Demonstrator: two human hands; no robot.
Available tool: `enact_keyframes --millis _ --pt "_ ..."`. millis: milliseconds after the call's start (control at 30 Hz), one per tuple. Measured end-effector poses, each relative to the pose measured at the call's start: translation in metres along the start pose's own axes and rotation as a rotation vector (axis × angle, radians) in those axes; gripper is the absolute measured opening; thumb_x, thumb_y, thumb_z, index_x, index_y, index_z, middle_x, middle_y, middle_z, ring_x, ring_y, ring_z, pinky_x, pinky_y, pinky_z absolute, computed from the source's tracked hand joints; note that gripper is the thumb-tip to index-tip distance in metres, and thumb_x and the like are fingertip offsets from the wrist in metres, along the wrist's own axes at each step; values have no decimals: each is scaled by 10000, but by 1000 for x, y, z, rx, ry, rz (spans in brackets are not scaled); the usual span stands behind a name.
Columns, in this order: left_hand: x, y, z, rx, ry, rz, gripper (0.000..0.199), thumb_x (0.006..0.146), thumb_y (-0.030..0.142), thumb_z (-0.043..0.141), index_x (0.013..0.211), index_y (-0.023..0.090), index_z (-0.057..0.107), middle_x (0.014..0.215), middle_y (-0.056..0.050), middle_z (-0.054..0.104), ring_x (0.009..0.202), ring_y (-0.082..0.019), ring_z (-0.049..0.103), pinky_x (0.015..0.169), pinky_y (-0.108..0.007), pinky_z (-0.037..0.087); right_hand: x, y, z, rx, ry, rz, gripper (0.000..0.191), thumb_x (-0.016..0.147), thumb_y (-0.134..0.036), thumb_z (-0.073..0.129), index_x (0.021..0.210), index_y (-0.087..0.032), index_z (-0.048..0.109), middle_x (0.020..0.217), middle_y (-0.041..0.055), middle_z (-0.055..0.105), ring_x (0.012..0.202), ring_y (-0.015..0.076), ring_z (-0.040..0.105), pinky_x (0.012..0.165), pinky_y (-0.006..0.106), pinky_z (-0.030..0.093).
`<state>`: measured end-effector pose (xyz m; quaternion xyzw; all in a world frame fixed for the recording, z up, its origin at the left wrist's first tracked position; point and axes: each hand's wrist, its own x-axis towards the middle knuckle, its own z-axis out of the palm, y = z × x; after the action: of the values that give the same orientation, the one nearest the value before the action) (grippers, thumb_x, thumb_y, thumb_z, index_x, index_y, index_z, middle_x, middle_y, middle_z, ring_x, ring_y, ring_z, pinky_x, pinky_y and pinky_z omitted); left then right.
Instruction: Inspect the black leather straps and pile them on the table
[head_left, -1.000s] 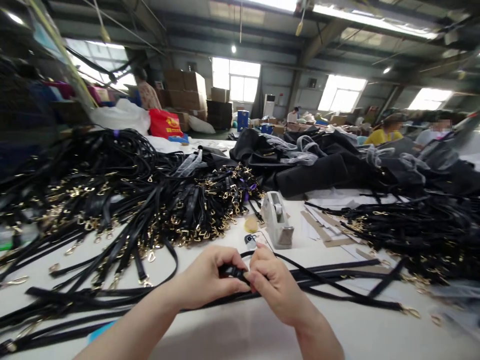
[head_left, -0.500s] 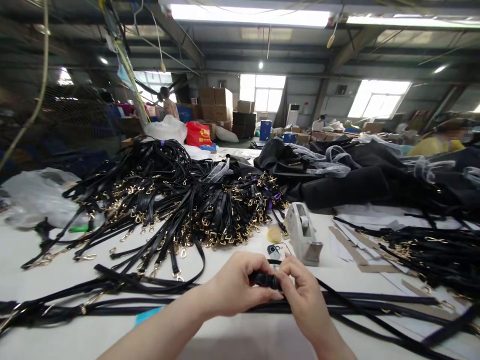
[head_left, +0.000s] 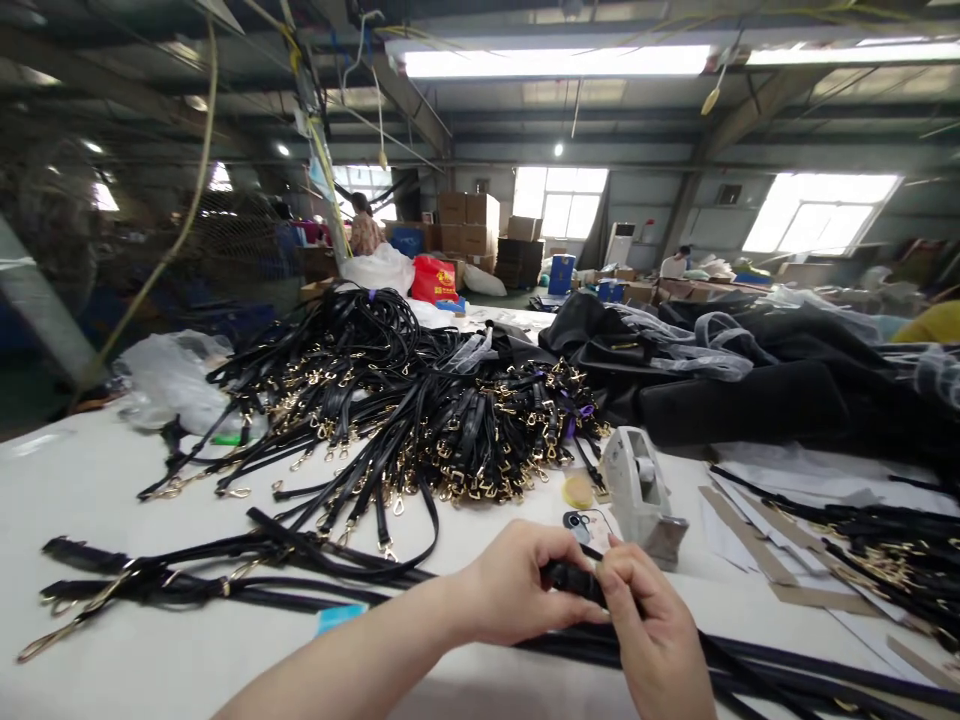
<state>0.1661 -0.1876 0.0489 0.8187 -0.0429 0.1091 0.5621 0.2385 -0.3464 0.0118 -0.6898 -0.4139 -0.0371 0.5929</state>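
Observation:
My left hand is closed, thumb and fingers pinching a bunched part of a black strap. Against the same strap presses my right hand, its thumb and fingertips closed on the part just to the right. The fingers hide how the strap is folded or joined there. Below and to the right of my hands, several long black straps run along the table. More straps with gold clasps lie to the left. A phone with a patterned back lies just beyond my fingers.
Past my hands stands a grey tape dispenser, with a yellow tape roll beside it. A big heap of black straps with gold hooks covers the table's middle. Black material is piled behind, cardboard strips rightward.
The view has swung left, so the table and its contents sit farther right in the picture. Both hands keep their pinch on the strap with little change.

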Motion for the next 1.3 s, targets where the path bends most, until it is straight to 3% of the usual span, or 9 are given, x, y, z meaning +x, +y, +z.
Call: enact_keyframes --millis 333,533,633,767,867,967,1067,1200,1300 --pt "1 11 -19 60 60 26 292 652 367 825 764 120 715 617 17 586 543 -70 416 501 -181 306 4 2 -7 21 -87 -24 258 983 -325 496 746 -225 514 756 -32 483 718 153 522 1070 356 319" --pt "-1 5 -9 19 -7 -28 323 653 396 814 756 114 693 577 37 534 519 -64 383 486 -177 303 2 3 0 21 -82 -57 261 991 -301 476 744 -224 511 749 -32 504 716 147 552 1060 349 349" --pt "0 7 -9 71 12 25 282 733 381 760 844 123 731 590 23 571 515 -74 414 491 -183 327 3 5 -6 -63 -87 -78 252 996 -286 470 759 -225 528 764 -19 538 744 158 575 984 334 415" --pt "-1 12 -9 148 53 181 266 923 315 555 1034 148 729 809 -49 730 706 -129 637 691 -209 479 2 3 -12 -240 8 -174 60 956 -266 547 974 -236 595 951 32 618 913 196 607 853 301 484" --pt "-3 12 -4 223 61 253 325 974 287 456 1189 168 670 1082 -84 735 971 -177 684 890 -258 498 1 0 -7 -353 113 -279 255 914 -266 593 1162 -219 555 1112 72 636 1062 234 598 941 358 467" --pt "-6 10 4 305 23 249 382 1000 296 394 1315 195 585 1235 -84 681 1109 -203 647 979 -300 482 1 -1 -2 -445 151 -414 205 897 -211 601 1099 -213 564 976 39 676 956 217 637 1067 413 370" --pt "-8 8 9 351 -5 191 411 1023 336 337 1348 220 561 1236 -87 670 1107 -212 640 976 -328 492 2 -1 -1 -476 70 -427 107 910 -185 584 1011 -221 578 873 7 673 841 195 649 1090 431 327" --pt "-4 3 6 344 135 151 447 1028 400 316 1284 210 630 1053 -107 689 957 -208 655 875 -336 525 3 -5 -4 -467 -4 -384 103 955 -222 559 1054 -220 585 931 17 682 898 202 647 1081 434 322" --pt "1 0 -9 244 334 157 446 1019 437 357 1250 202 657 1033 -100 692 952 -205 642 861 -326 522 3 -10 -7 -449 30 -338 51 958 -260 582 996 -226 583 861 -7 670 819 190 641 1077 441 321"
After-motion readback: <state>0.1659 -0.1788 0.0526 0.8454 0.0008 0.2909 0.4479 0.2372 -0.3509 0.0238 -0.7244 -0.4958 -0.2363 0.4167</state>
